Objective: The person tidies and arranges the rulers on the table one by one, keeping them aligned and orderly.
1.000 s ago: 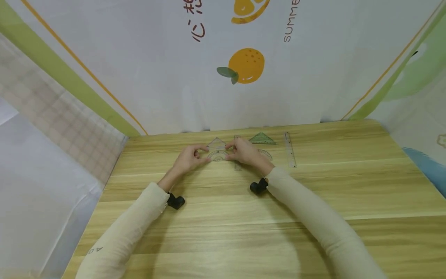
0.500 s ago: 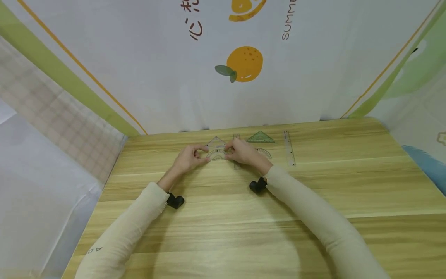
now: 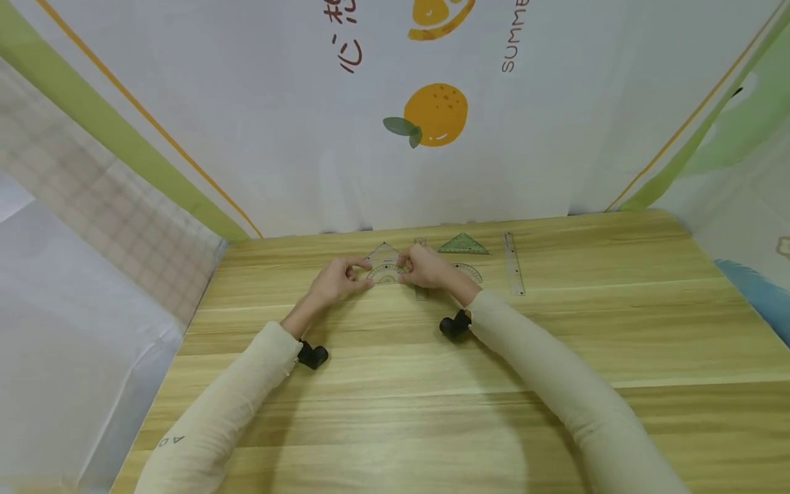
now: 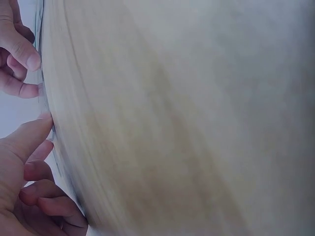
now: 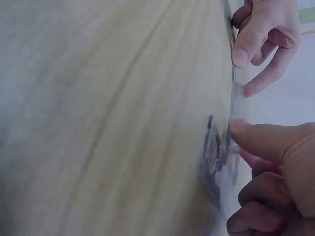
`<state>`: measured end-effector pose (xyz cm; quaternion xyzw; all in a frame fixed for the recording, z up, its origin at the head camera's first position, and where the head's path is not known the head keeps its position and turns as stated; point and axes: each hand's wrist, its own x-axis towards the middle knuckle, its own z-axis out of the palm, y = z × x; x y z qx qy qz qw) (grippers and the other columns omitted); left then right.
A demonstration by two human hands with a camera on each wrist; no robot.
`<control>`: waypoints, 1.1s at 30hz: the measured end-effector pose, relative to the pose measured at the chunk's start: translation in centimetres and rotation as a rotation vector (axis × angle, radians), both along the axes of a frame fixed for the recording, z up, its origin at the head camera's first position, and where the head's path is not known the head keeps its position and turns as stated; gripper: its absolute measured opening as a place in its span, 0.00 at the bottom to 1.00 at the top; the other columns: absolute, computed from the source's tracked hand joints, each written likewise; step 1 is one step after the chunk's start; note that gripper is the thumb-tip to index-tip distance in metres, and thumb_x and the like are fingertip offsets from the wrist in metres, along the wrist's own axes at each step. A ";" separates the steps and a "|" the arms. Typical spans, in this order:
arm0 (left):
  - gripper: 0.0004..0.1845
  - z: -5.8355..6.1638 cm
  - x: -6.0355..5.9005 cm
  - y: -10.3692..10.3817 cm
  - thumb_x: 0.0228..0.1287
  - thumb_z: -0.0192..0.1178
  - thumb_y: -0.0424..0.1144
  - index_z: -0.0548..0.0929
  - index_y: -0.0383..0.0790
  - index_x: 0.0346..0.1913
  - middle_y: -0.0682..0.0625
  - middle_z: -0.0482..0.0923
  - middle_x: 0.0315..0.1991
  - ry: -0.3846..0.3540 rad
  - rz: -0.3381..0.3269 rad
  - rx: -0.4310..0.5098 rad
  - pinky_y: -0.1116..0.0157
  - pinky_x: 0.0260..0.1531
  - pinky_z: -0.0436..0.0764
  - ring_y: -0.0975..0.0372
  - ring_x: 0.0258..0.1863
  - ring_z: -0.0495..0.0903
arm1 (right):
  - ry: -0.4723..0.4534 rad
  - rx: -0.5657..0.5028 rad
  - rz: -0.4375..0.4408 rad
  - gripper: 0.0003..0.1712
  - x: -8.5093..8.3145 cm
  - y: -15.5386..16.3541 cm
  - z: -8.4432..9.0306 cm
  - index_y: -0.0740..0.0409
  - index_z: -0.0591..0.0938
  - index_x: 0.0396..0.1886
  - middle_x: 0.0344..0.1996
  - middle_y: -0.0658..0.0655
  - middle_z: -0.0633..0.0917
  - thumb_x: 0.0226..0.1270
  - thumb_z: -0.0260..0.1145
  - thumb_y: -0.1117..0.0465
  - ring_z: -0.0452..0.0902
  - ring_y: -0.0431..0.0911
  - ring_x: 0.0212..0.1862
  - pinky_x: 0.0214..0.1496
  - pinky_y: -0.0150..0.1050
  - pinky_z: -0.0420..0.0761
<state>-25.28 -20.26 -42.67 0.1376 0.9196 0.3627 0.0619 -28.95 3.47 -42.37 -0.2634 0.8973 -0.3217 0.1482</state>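
A clear protractor (image 3: 387, 275) lies on the wooden table, its curved side facing away from me. Directly behind it is a clear set square (image 3: 384, 251) with its peak pointing to the back. My left hand (image 3: 334, 280) holds at the left ends of the two, thumb at the protractor's corner and forefinger near the set square's corner. My right hand (image 3: 426, 266) does the same at the right ends. Both hands have their other fingers curled in the wrist views. A clear ruler (image 3: 421, 295) lies partly hidden under the right hand.
A green set square (image 3: 464, 245) and a second protractor (image 3: 470, 272) lie right of the right hand. Farther right is another clear ruler (image 3: 514, 264). A white curtain (image 3: 296, 137) with fruit prints hangs at the table's back edge.
Both hands stay at the protractor and set square with barely any movement. The right wrist has shifted slightly to the left. The pieces on the table keep their places.
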 end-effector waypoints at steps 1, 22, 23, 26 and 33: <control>0.18 -0.1 0.0 0.0 0.66 0.71 0.38 0.85 0.37 0.57 0.54 0.65 0.18 0.001 -0.001 0.001 0.65 0.23 0.61 0.63 0.18 0.61 | 0.000 0.001 -0.001 0.20 0.0 0.0 0.0 0.67 0.82 0.56 0.19 0.50 0.71 0.70 0.72 0.62 0.61 0.40 0.20 0.30 0.36 0.66; 0.11 0.0 0.1 -0.2 0.63 0.73 0.34 0.84 0.32 0.44 0.52 0.67 0.21 -0.010 -0.002 0.046 0.65 0.25 0.63 0.62 0.21 0.63 | 0.079 0.050 0.006 0.11 0.2 0.4 0.0 0.61 0.85 0.40 0.25 0.52 0.78 0.67 0.75 0.57 0.68 0.43 0.26 0.29 0.37 0.68; 0.09 0.0 0.1 -0.2 0.63 0.73 0.34 0.85 0.33 0.41 0.52 0.68 0.21 0.000 -0.003 0.039 0.65 0.26 0.64 0.62 0.21 0.64 | 0.084 0.052 0.011 0.10 0.1 0.5 0.0 0.59 0.85 0.38 0.25 0.52 0.79 0.67 0.74 0.57 0.67 0.43 0.26 0.30 0.37 0.68; 0.07 0.0 0.1 -0.2 0.63 0.73 0.35 0.85 0.36 0.33 0.52 0.71 0.22 0.032 -0.016 0.022 0.64 0.27 0.65 0.62 0.23 0.65 | 0.087 0.053 0.039 0.09 0.1 0.6 0.1 0.56 0.85 0.32 0.26 0.51 0.80 0.69 0.73 0.57 0.66 0.42 0.25 0.30 0.37 0.67; 0.05 0.3 0.2 -0.6 0.65 0.71 0.33 0.87 0.36 0.32 0.52 0.72 0.23 0.023 -0.058 0.062 0.64 0.28 0.65 0.61 0.24 0.66 | 0.062 -0.021 0.130 0.06 -0.3 1.0 0.2 0.59 0.88 0.34 0.20 0.49 0.74 0.71 0.70 0.63 0.60 0.39 0.21 0.28 0.34 0.63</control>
